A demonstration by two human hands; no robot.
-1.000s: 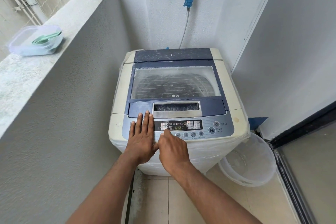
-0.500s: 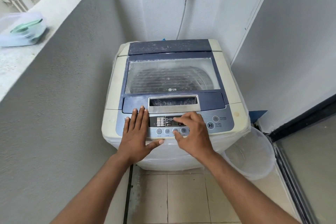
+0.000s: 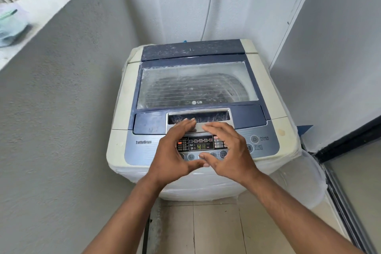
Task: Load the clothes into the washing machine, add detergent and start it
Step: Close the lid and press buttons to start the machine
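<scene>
A cream and blue top-loading washing machine (image 3: 121, 109) stands in the corner with its glass lid (image 3: 195, 86) down; dark clothes show dimly through it. The control panel (image 3: 201, 145) is lit and its green display reads about 43. My left hand (image 3: 173, 154) and my right hand (image 3: 228, 152) hover just over the panel, fingers spread and curved toward each other, framing the display. Neither hand holds anything. The start/pause button (image 3: 249, 147) is half hidden beside my right hand, and the power button (image 3: 254, 139) lies free.
A clear plastic tub (image 3: 309, 179) sits on the tiled floor right of the machine. A detergent container with a green scoop (image 3: 10, 24) rests on the ledge at far left. A hose (image 3: 207, 12) hangs from a wall tap behind. A grey wall closes the left side, a door frame the right.
My left hand lifted off the left panel and moved right to the display. My right hand drew back slightly, so both hands now cup the display. The view tilted down.
</scene>
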